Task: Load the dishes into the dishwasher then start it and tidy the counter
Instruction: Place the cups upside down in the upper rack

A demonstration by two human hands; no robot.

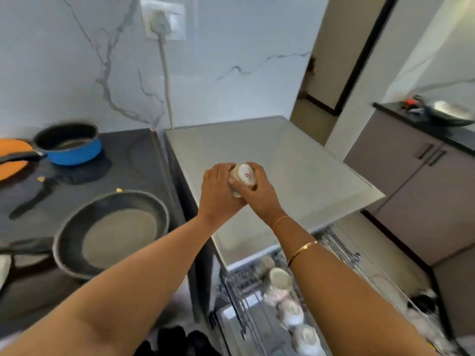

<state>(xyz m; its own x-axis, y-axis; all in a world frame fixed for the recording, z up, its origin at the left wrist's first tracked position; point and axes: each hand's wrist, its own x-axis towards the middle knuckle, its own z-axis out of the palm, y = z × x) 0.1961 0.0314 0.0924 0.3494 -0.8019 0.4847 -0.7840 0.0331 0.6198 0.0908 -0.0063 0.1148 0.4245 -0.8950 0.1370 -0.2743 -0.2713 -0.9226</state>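
Both hands are together on one thing right now: my left hand [218,188] and right hand [259,194] are wrapped round a small white ceramic cup [244,176], its base with a red logo turned up toward me. I'm holding it in the air above the flat grey top of the dishwasher [295,160], not touching the surface as far as I can tell.

Below my right forearm the wire dishwasher rack [239,304] is pulled out, with a row of pale upturned cups [279,278] in it. It's pretty blurry down there, so I can't make out much else.

To my left is the black stone counter [133,155]. On it are a big black frying pan [113,235] near me, a blue saucepan with a black inside [69,145] further back, and an orange plate [12,160] at the edge of view. A white plug and cord [164,73] run down the marble wall behind. Off to the right is a grey cupboard [411,188] with a dark bowl [449,116] on top.
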